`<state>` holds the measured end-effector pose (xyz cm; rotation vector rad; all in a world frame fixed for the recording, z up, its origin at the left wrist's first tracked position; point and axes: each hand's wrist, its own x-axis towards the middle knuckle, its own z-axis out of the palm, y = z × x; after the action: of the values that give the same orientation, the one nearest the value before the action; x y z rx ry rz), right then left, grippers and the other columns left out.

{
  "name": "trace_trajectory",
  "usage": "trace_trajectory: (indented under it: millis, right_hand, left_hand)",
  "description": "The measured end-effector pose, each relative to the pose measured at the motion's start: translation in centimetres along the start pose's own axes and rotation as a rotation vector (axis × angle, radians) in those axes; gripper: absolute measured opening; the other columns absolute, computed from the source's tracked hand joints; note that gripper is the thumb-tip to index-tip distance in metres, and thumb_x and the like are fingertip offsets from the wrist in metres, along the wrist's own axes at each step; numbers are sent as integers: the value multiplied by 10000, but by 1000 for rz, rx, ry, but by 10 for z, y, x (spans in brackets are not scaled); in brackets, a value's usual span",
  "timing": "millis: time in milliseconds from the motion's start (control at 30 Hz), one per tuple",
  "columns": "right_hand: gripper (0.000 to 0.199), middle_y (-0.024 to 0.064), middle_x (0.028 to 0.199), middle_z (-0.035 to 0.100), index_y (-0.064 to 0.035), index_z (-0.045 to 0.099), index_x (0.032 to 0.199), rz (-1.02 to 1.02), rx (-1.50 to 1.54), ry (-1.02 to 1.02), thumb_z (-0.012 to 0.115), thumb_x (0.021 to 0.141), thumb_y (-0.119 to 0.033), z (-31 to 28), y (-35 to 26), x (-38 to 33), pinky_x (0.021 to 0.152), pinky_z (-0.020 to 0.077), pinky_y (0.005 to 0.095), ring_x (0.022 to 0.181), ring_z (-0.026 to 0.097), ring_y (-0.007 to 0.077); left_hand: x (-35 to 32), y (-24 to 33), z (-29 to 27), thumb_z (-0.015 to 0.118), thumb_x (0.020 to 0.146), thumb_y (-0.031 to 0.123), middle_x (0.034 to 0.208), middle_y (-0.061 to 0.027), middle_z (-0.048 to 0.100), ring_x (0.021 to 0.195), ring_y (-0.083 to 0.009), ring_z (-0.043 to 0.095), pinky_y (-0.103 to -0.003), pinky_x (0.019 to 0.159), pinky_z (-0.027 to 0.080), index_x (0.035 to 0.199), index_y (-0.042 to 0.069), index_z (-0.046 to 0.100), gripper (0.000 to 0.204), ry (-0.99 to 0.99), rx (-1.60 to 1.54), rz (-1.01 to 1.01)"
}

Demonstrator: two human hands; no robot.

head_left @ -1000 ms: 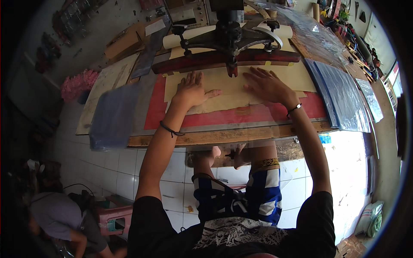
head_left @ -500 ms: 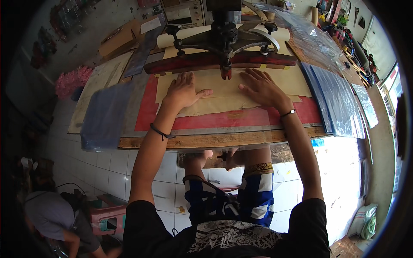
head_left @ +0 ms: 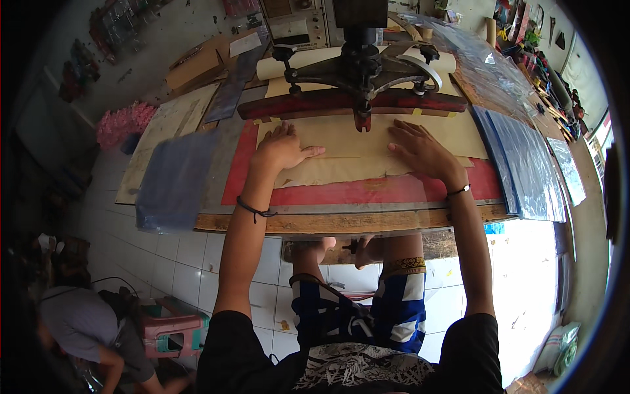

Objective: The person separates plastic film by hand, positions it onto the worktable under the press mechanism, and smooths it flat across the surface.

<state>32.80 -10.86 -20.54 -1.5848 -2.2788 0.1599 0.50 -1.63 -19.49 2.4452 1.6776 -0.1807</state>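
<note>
My left hand lies on a tan paper-like sheet, its thumb stretched inward and its fingers extended. On the right part of the same sheet, my right hand rests flat with fingers spread. Beneath the sheet is a red layer, which shows along the front and sides. A long dark-red bar crosses just beyond my fingertips, carried by a black metal press head. Something transparent seems to overlap the table's front edge; its full outline is hard to make out.
Blue-tinted clear plastic sheets lie at the left and right of the wooden-edged table. Behind the bar is a cream roll. A person bends beside a pink-and-green stool at lower left.
The whole view has shifted, so the bench appears farther right and lower. Against the bar, my hands have moved slightly apart, the left one leftward. Both stay on the tan sheet.
</note>
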Motion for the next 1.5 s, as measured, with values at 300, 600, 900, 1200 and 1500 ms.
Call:
trace_trajectory:
  millis: [300,600,900,1200,1500]
  right_hand:
    - [558,230,1482,449,4,536,1364,-42,-43,35,451,1029,-435,3,2,-1,1173,288,431,1412,379,342]
    - [512,219,1443,500,1,576,1327,-31,35,71,506,1015,-399,-2,2,-3,1126,366,418,1349,460,344]
    - [146,116,930,741,-31,751,967,-45,179,117,691,887,-138,-19,-8,-6,741,539,355,801,680,257]
    - [110,100,826,735,-52,772,891,-130,216,73,701,849,-126,-18,-13,-5,647,536,346,665,658,240]
    - [113,90,803,727,-65,765,886,-87,230,22,707,854,-156,-19,-15,-3,654,535,344,669,662,235]
  left_hand:
    - [4,-5,2,524,813,804,1604,-256,201,1470,-356,289,-420,1176,347,1509,-117,200,1198,13,-53,-43]
    - [-14,-40,-27,672,835,636,1459,-258,474,1312,-366,519,-391,1057,453,1475,-11,405,948,-85,-172,11]
    - [-20,-55,-41,823,788,313,1237,-213,661,1146,-276,644,-344,977,484,1289,55,646,590,-159,-389,-5]
    - [-16,-58,-29,819,802,335,1204,-234,681,1054,-219,674,-303,914,489,1348,-3,579,686,-178,-358,195]
    - [-16,-54,-32,823,788,367,1119,-297,678,1018,-226,680,-300,901,487,1323,-63,566,733,-173,-274,198]
